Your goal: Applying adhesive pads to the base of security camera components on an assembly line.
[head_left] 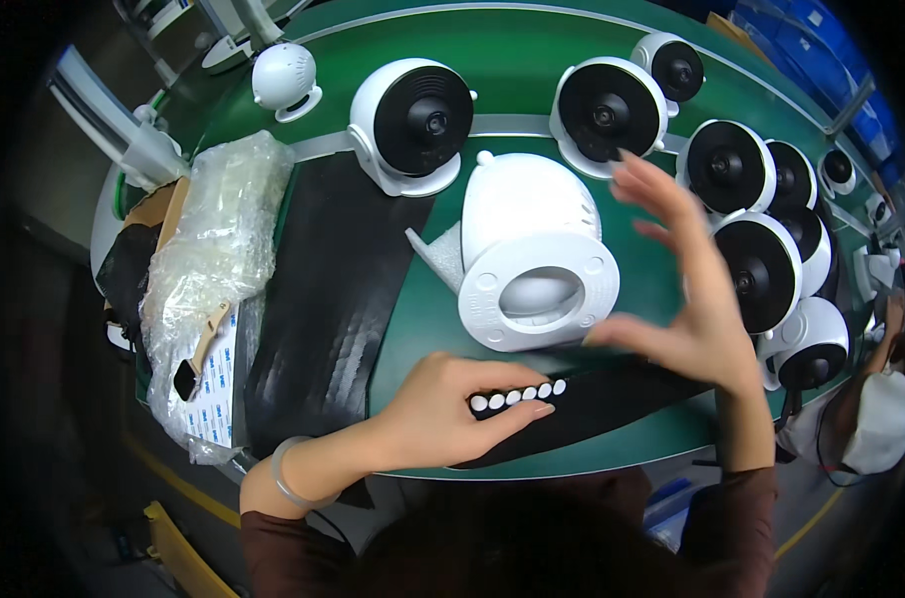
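My left hand [437, 409] is closed on a short black strip carrying a row of several round white pads [513, 397], near the front edge of the table. Beyond it lies a white round-bodied device [527, 194], tipped so that the underside of its base [480, 304] faces me. An oval opening shows in that base. Nearest to the device's right side is my right hand [706, 314], fingers spread and holding nothing, slightly blurred. A pale foam-like piece [442, 257] pokes out at the device's left.
Similar white devices with black round fronts [422, 120] stand along the back and crowd the right side [756, 274]. At left are a black mat [323, 279], clear plastic wrap [218, 199] and a wristwatch [198, 359]. Blue bins [821, 60] sit at the far right.
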A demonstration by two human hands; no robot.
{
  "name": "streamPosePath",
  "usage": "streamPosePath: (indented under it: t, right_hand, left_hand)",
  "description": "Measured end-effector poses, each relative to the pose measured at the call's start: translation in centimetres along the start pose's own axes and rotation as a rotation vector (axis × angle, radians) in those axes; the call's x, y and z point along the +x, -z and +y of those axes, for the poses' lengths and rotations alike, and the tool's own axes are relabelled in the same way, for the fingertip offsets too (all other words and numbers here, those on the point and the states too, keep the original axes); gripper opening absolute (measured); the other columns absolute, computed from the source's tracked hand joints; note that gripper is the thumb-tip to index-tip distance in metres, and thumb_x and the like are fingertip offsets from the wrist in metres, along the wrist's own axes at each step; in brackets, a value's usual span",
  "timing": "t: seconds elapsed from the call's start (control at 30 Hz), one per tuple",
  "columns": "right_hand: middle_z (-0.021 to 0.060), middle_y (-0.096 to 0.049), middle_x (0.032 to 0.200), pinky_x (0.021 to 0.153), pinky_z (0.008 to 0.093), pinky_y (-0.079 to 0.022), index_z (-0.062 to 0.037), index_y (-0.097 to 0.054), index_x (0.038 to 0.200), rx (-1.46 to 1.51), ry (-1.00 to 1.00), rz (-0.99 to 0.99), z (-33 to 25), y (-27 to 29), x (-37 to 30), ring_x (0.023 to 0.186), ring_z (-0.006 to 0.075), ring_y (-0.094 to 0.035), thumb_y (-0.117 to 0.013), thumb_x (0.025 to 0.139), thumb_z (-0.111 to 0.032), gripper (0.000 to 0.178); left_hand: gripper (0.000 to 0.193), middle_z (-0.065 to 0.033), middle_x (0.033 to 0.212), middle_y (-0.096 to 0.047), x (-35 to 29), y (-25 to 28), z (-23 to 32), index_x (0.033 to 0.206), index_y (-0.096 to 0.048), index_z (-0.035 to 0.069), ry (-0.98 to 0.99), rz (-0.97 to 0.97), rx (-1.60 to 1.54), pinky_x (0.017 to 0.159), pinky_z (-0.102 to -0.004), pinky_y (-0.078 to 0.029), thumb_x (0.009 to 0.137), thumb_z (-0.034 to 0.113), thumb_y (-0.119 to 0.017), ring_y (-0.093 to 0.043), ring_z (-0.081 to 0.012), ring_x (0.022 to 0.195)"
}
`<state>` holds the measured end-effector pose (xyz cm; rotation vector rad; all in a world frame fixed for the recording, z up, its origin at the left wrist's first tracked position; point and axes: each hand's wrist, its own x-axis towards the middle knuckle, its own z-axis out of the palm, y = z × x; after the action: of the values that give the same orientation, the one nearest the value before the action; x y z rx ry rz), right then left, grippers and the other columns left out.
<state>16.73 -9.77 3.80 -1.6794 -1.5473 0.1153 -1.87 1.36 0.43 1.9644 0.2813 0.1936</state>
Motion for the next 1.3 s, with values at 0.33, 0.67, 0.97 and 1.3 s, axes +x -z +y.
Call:
streamPosePath:
  t: [0.33, 0.67, 0.97, 1.3]
  right_hand:
    - [0.0089, -0.062, 0.074, 0.060, 0.0277, -0.045, -0.0010, -0.061, 0.082, 0.396, -0.338, -0.341, -1.7, -0.4, -5.0, 0.066, 0.0250, -0.059, -0.065, 0.069, -0.007, 0.015]
    - [0.0051, -0.058, 0.080, 0.061, 0.0287, -0.046, -0.0062, -0.062, 0.084, 0.019, 0.007, -0.095, -2.6, -2.2, -5.3, 0.073, 0.0208, -0.057, -0.069, 0.065, -0.011, 0.020]
    - [0.0075, -0.059, 0.072, 0.058, 0.0281, -0.046, -0.0028, -0.060, 0.079, 0.263, -0.167, -0.184, -2.9, -2.6, -5.0, 0.064, 0.0220, -0.057, -0.067, 0.066, -0.004, 0.014]
    - [0.0061, -0.060, 0.071, 0.057, 0.0287, -0.046, -0.0033, -0.060, 0.072, 0.065, 0.003, -0.072, -3.3, -2.6, -4.7, 0.061, 0.0225, -0.058, -0.066, 0.064, -0.003, 0.010]
  left_hand:
    - [0.009, -0.0009, 0.055, -0.056, 0.1, 1.0, 0.4, 0.073, -0.068, 0.007, -0.310, -0.005, 0.103, 0.043, -0.0229, -0.035, 0.064, 0.010, -0.068, -0.051, -0.0135, 0.052]
    - [0.018, -0.0031, 0.070, -0.064, -0.4, 0.1, 0.9, 0.088, -0.066, 0.006, -0.027, -0.026, -0.034, 0.059, -0.0235, -0.036, 0.072, 0.001, -0.060, -0.049, -0.0100, 0.058]
    - [0.015, -0.0064, 0.068, -0.063, -0.1, 0.7, 0.8, 0.088, -0.065, 0.005, -0.028, -0.170, -0.015, 0.056, -0.0244, -0.040, 0.073, 0.006, -0.062, -0.052, -0.0146, 0.058]
    - [0.008, -0.0049, 0.065, -0.062, -0.6, 0.6, 0.7, 0.079, -0.064, -0.003, 0.137, -0.125, -0.213, 0.055, -0.0179, -0.043, 0.075, 0.003, -0.061, -0.054, -0.0041, 0.060]
